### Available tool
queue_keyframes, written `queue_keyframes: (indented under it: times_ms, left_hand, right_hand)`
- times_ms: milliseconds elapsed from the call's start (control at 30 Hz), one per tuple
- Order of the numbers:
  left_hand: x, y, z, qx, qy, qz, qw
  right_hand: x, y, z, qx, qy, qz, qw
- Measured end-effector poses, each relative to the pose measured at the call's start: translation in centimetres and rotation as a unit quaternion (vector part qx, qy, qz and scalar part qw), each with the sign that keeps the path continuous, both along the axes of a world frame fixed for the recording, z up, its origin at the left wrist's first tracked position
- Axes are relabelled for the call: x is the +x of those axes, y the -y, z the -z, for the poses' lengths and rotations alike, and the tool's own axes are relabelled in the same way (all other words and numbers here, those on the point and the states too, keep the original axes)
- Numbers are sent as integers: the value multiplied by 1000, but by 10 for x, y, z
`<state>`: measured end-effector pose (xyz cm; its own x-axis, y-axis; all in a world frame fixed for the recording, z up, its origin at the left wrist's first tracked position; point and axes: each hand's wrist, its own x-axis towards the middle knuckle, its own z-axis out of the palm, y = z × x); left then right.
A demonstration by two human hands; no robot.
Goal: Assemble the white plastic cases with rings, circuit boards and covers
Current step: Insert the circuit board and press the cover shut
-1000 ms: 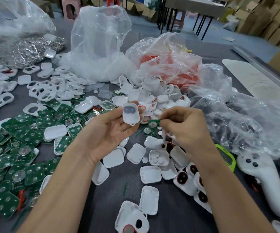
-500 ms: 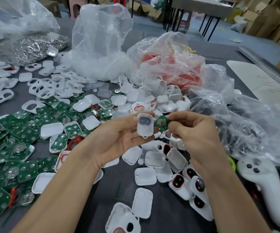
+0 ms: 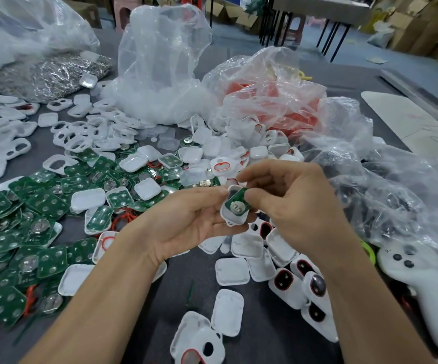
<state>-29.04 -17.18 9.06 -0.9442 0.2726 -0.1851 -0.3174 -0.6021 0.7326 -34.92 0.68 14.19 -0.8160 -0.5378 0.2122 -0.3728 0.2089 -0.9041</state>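
Table [image 3: 265, 337] middle: left hand [image 3: 186, 222] cradles the white case [image 3: 235, 219] in curled fingers, open side up, long axis pointing away. Right hand [image 3: 296, 206], just beside it, pinches the green circuit board [image 3: 237, 203], which tilts with its near end in the case and its far end raised.

A small "2" stands on the white controller [image 3: 420, 282]; nothing else legible.

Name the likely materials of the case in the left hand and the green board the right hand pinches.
The case: apparently moulded white plastic, smooth, faintly glossy, rounded edges. The circuit board: green coated laminate, probably fibreglass, semi-gloss; the silvery disc on it looks metal, perhaps a coin cell.
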Motion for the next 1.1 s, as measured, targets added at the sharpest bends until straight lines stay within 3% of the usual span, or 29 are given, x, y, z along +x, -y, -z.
queue_keyframes:
  times_ms: [367,1100]
  left_hand:
    - [0,-4,0,-35,19,1,999]
    - [-1,-2,4,-13,4,2,1000]
  right_hand:
    - [4,-1,-1,39,-3,-6,999]
    - [14,7,12,59,-160,120,978]
